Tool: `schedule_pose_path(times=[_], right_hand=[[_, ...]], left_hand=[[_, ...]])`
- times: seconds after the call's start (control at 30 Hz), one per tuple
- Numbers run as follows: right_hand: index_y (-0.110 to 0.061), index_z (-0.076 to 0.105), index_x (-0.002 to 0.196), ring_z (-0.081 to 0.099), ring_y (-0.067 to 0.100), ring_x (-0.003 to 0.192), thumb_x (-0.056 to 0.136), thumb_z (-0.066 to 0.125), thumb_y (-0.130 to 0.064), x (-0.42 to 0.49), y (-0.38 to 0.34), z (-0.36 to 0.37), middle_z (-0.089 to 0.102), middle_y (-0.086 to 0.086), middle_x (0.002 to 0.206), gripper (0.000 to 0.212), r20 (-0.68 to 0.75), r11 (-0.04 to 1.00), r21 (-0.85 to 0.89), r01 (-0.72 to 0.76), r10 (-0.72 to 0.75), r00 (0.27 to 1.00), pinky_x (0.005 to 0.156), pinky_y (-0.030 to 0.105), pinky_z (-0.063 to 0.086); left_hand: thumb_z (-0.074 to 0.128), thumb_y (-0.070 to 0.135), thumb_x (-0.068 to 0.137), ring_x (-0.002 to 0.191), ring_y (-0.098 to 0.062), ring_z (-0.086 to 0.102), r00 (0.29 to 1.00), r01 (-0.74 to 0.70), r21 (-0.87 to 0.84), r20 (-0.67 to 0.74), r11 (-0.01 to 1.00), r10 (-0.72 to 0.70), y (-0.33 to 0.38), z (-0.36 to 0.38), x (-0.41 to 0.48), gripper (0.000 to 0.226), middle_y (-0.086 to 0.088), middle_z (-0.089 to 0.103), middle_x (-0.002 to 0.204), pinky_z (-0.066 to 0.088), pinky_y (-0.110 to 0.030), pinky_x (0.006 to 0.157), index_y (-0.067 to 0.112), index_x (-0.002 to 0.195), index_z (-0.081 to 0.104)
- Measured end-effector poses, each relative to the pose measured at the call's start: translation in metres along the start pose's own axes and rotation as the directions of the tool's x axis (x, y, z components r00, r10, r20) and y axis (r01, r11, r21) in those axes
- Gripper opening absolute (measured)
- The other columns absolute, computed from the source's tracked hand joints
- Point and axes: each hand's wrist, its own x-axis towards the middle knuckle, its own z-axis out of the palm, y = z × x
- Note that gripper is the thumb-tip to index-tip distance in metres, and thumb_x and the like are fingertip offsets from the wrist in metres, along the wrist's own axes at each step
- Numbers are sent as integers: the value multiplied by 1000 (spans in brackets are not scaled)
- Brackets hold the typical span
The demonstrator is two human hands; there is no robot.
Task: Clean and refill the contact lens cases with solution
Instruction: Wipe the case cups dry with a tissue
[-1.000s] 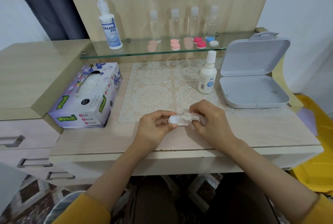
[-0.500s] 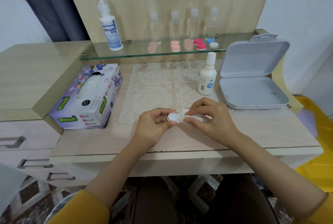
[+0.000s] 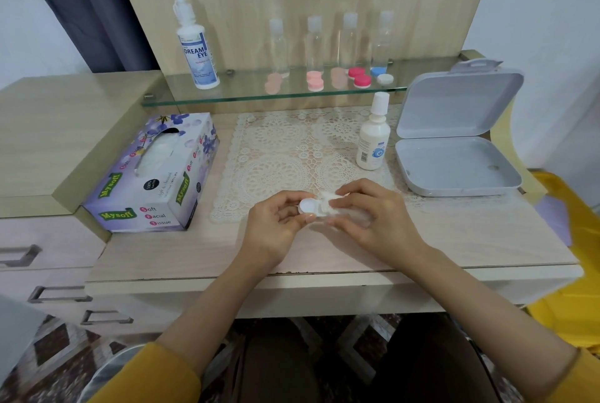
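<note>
My left hand pinches a white contact lens case by its left well, just above the desk's front part. My right hand holds a crumpled white tissue pressed against the case's right side, which the tissue hides. A small white solution bottle stands capped on the lace mat, behind my right hand. On the glass shelf sit several lens cases and caps, pink, red, blue and white.
A tissue box lies at the left of the desk. An open grey plastic box stands at the right. On the shelf are a large Dream Eye bottle and several clear small bottles. A yellow object is beyond the desk's right edge.
Both hands have stayed in place over the desk. My right hand's fingers have shifted the tissue on the case, and the case's open left well now faces up more plainly.
</note>
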Motion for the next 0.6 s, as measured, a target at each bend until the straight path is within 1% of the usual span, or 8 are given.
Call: schedule_pose_path(times=[0.07, 0.13, 0.17, 0.27, 0.4, 0.47, 0.5, 0.6], right_hand=[[-7, 72, 84, 58, 12, 73, 73, 64, -35, -1, 3, 0, 65, 6, 83, 31, 43, 999, -46, 27, -25, 999, 69, 14, 42], [-7, 71, 83, 61, 19, 68, 73, 58, -32, -2, 4, 2, 65, 6, 80, 30, 51, 997, -69, 35, -31, 998, 65, 18, 42], [-7, 71, 83, 61, 19, 67, 73, 56, -30, -2, 4, 3, 65, 7, 79, 29, 43, 997, -70, 42, -39, 998, 64, 19, 41], [-5, 71, 82, 53, 12, 69, 76, 55, -25, -1, 5, 7, 63, 9, 76, 26, 22, 996, -53, 71, -70, 997, 64, 18, 41], [-4, 71, 79, 51, 13, 71, 75, 63, -21, -4, 7, 11, 62, 9, 75, 20, 7, 998, -40, 54, -54, 999, 61, 17, 41], [-3, 70, 78, 52, 14, 72, 75, 58, -21, -5, 9, 13, 61, 9, 76, 22, 4, 999, -30, 42, -42, 999, 64, 21, 44], [-3, 70, 78, 53, 14, 72, 75, 55, -21, -6, 9, 14, 61, 9, 77, 23, -2, 999, -24, 36, -36, 999, 68, 23, 45], [-2, 69, 81, 54, 14, 72, 77, 55, -22, -6, 8, 16, 61, 8, 78, 25, -21, 1000, -13, 21, -21, 1000, 85, 14, 41]], left_hand=[[63, -11, 77, 78, -3, 64, 1000, 1, -18, 0, 1000, -1, -3, -1, 0, 30, 2, 67, 92, 50, -14, 74, 16, 90, 63], [63, -11, 77, 80, -4, 65, 1000, 3, -32, 12, 999, -2, -5, -2, -1, 29, 1, 68, 94, 51, -15, 75, 14, 92, 63], [63, -11, 77, 81, -4, 65, 1000, 2, -39, 17, 999, -1, -5, -2, -1, 28, 2, 68, 94, 51, -15, 75, 13, 93, 63], [62, -12, 77, 81, -3, 65, 1000, -2, -63, 22, 998, 4, -6, -3, -1, 29, 4, 68, 93, 50, -14, 73, 13, 92, 63], [62, -12, 77, 83, -5, 66, 999, -6, -58, 40, 998, 9, -7, -3, 0, 28, 3, 68, 95, 51, -15, 75, 11, 93, 63], [62, -12, 77, 83, -5, 65, 999, -15, -46, 42, 999, 16, -8, -3, -1, 29, 2, 68, 95, 51, -15, 75, 11, 94, 62], [62, -12, 77, 83, -6, 65, 999, -18, -41, 42, 999, 20, -9, -3, -1, 29, 1, 67, 95, 51, -16, 76, 11, 95, 62], [62, -12, 77, 83, -8, 65, 999, -20, -44, 41, 999, 22, -9, -4, -1, 29, 0, 68, 94, 51, -17, 78, 12, 95, 62]])
